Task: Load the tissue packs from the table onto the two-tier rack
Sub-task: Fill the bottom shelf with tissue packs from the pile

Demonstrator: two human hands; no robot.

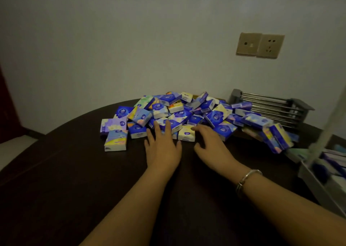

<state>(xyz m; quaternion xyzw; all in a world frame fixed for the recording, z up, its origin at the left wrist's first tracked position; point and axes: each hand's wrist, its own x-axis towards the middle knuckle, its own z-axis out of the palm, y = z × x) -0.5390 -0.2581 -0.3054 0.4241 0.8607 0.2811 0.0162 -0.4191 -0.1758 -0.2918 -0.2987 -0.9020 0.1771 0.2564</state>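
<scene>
Head view: dark brown round-edged wooden table (74,171) carrying a loose heap of small blue, purple and pastel-printed tissue packs (187,113), spread from left of centre across to the right side. At the heap's near left corner, one pale yellow and lilac pack (116,140) apart from the rest, just beside its neighbours. Left hand (162,148) palm down, fingers straight and spread, fingertips touching the packs at the front edge of the heap, nothing gripped. Right hand (211,142) also palm down and relaxed, fingers stretched toward a cream-coloured pack (186,133) and touching its near edge, nothing held. Silver metal bangle (246,180) on the right wrist. Behind the heap on the right, a grey rack with steel rods (277,107), several packs lying against its front. At the far right edge, blurred and partly cut off, a grey-framed tiered rack (322,176) with blue and white packs on it; exact tier hard to tell. On the pale wall, a beige double socket plate (260,45)
</scene>
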